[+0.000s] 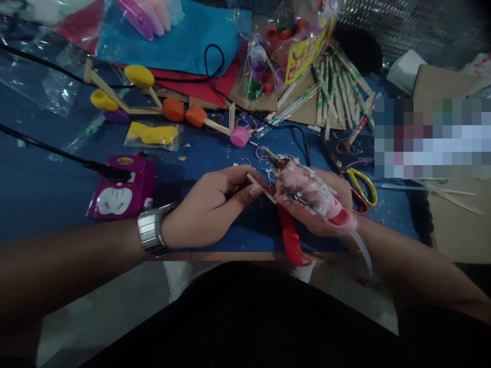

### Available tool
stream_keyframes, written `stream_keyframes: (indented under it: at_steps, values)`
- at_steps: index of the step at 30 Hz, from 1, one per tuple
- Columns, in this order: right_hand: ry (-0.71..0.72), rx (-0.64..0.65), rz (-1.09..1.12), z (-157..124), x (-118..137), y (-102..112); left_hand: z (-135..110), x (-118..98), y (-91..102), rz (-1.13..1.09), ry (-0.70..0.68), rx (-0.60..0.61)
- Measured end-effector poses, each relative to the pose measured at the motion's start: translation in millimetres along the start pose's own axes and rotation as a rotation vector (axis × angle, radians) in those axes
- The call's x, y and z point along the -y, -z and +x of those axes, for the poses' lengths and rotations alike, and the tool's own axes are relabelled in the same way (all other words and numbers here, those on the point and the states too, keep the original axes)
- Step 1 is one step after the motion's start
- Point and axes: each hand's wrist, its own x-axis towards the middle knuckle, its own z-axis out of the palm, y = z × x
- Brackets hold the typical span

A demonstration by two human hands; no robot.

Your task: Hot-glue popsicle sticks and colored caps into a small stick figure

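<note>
Between the thumb and fingers of my left hand [215,204] is a short flat wooden stick [261,187], slanting down to the right. Its lower end reaches the fingertips of my right hand [307,217]. That right hand is closed around a pink hot glue gun [307,186], crusted with dried glue; its dark nozzle points up and left. A clear glue stick [362,253] hangs from the gun's rear end. The gun's red handle [292,237] extends below my hand towards the table edge. The gun hides part of my right fingers.
Above my hands lie joined wooden sticks [143,110] with coloured caps and a packet of yellow balloons [153,135]. A purple power socket [123,189] stands left. Scissors [360,186] lie right, below several wrapped sticks [337,92]. Black cables [261,120] cross the blue table.
</note>
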Motion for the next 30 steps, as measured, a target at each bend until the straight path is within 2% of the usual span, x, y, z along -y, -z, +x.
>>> stream_keyframes:
  at_steps: [7,12,16,30]
  values:
    - [0.137,-0.137,0.097,5.7,12.2,0.3,-0.8,1.6,-3.4,-0.076,-0.004,0.007]
    - [0.108,-0.156,-0.004,8.3,19.6,1.2,-1.7,0.7,-2.1,0.018,-0.005,-0.01]
    - [0.156,-0.182,-0.095,9.2,21.9,0.7,-1.6,0.5,-0.6,0.051,-0.03,-0.017]
    - [0.155,-0.244,-0.052,6.3,21.8,-0.5,-1.1,-0.3,-1.4,0.002,-0.016,-0.026]
